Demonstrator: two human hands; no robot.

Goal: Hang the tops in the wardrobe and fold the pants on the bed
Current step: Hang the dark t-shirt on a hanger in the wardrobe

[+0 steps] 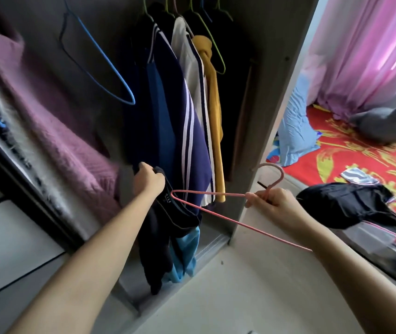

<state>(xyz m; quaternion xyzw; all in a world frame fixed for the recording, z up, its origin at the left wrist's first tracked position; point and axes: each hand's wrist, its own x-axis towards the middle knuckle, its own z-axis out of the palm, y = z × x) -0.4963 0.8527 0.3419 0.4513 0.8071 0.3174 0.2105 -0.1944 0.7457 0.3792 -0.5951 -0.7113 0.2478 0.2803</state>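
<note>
Black top gripped by left hand, thin pink wire hanger gripped by right hand

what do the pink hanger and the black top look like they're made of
Pink hanger: likely thin metal wire under a matte pink coating, given its slim, evenly bent rod. Black top: soft, matte knit fabric, perhaps cotton; it hangs limp and creased.
</note>
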